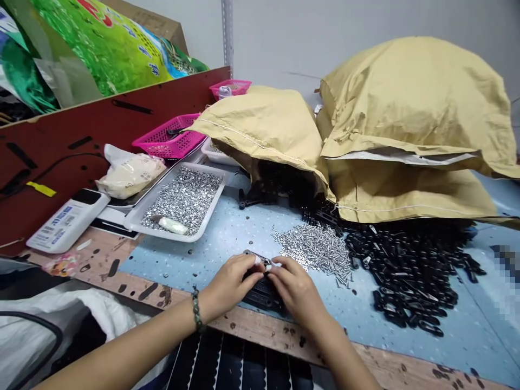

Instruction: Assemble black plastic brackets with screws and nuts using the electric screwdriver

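Observation:
Both hands meet over a dark block-like holder (pixel 260 298) at the table's front edge. My left hand (pixel 233 279) is closed, thumb and fingertips pinched together at the holder's upper part, with white wraps on the fingers. From the right, my right hand (pixel 296 290) is also closed in a pinch, its fingertips almost touching the left ones. Small shiny metal shows between the fingertips, too small to name. Just behind the hands lies a pile of silver screws or pins (pixel 319 249). To their right spreads a heap of small black parts (pixel 406 271).
A white tray (pixel 132 222) of small metal rings stands at left, near a white boxed device (pixel 67 222) and a plastic bag (pixel 132 173). Pink baskets (pixel 189 143) sit behind. Large tan sacks (pixel 414 97) fill the back right; one smaller sack (pixel 268 119) opens onto black parts.

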The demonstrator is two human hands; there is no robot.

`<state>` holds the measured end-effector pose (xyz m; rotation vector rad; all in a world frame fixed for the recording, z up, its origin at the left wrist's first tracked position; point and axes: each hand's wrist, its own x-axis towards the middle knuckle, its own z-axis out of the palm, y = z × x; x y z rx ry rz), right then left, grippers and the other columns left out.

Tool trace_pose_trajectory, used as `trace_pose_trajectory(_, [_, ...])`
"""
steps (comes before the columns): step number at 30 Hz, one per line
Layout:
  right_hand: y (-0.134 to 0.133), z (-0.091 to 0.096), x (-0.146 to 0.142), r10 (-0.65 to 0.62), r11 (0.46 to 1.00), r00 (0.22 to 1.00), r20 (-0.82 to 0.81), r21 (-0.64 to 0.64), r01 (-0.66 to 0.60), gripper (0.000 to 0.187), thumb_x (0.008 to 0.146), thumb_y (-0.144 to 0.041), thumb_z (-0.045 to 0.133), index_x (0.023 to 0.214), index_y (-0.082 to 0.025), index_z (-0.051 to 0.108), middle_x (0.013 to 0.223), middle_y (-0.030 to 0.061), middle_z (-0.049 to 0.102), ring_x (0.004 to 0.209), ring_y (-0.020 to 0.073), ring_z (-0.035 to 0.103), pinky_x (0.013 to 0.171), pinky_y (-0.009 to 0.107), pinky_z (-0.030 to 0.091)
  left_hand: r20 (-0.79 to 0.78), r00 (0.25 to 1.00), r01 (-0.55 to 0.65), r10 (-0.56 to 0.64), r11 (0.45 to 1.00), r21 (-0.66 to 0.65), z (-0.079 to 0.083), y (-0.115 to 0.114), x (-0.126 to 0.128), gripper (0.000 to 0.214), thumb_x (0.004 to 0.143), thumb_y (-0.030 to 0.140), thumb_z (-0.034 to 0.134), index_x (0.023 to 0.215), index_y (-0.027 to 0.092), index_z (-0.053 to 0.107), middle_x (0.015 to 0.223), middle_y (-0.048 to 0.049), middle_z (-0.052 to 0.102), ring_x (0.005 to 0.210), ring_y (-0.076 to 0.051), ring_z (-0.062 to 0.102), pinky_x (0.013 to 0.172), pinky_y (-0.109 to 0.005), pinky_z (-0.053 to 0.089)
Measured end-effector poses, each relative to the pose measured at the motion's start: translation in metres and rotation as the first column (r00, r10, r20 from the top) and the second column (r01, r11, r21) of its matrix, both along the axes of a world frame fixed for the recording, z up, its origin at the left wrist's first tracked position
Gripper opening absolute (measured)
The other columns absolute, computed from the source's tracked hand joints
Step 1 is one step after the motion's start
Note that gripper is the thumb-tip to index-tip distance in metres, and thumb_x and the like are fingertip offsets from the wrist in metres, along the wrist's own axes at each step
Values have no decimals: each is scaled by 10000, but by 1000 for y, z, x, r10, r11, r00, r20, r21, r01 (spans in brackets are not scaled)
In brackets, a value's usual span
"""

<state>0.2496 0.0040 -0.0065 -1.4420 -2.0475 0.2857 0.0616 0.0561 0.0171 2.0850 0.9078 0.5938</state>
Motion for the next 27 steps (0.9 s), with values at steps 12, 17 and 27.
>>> trace_pose_trajectory(12, [38,-15,105,-515,849,813,270,33,527,117,848,-207,501,839,-193,616,853,92,619,809,268,542,727,403,456,-300,947,238,-115,878,415,-13,-4,10,278,899,38,339,769,199,525,790,-35,613,744,-188,525,718,-367,423])
trace_pose_trajectory(17, [37,-14,104,-522,852,832,188,76,517,217,896,-267,440,767,-206,603,888,77,611,781,229,537,718,368,440,-231,968,209,-98,826,524,-10,-11,7,287,880,2,340,827,180,559,890,-61,621,778,-203,533,696,-377,429])
trace_pose_trajectory(27, [16,-6,105,-499,854,865,-61,138,502,300,961,-310,338,980,-175,605,889,90,629,829,207,607,737,336,497,-338,936,252,-98,858,447,14,48,125,122,897,160,496,961,169,600,981,-66,627,964,-243,542,820,-391,431])
